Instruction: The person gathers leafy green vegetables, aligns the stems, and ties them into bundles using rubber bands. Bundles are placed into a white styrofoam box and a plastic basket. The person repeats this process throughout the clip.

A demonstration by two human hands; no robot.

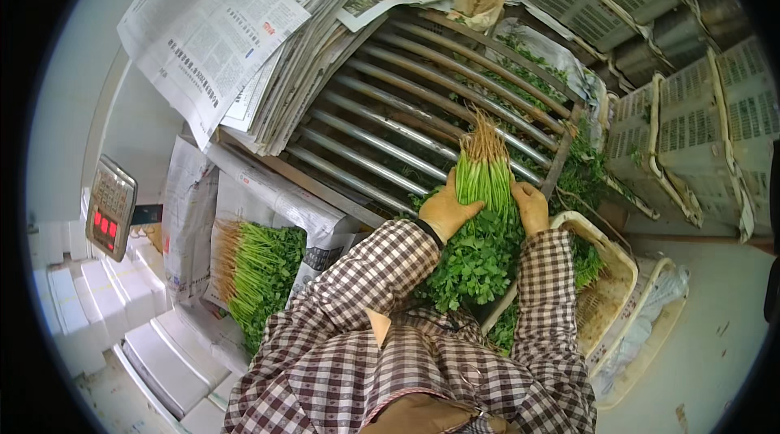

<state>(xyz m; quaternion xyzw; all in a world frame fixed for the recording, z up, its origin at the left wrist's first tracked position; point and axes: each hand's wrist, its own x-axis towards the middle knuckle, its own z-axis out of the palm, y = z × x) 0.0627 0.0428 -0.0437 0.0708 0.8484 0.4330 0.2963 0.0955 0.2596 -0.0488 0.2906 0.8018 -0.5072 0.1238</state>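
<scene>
A bunch of leafy green herbs (484, 190), likely coriander, lies between my two hands with its brown roots pointing away from me and its leaves towards my body. My left hand (450, 209) grips the stems from the left, thumb laid across them. On the other side, my right hand (531, 205) holds the stems' right edge with bent fingers. The root end reaches over a slatted metal rack (390, 123). To my left, more of the herbs (262, 275) lie in a newspaper-lined container (329, 217), roots to the left.
Stacked newspapers (286, 86) cover the rack's left end. A cream plastic basket (603, 233) with greens stands at my right, beside another holding clear plastic (646, 312). Plastic crates (682, 129) are piled at the far right. White boxes (164, 361) and a red-lit digital display (111, 208) are left.
</scene>
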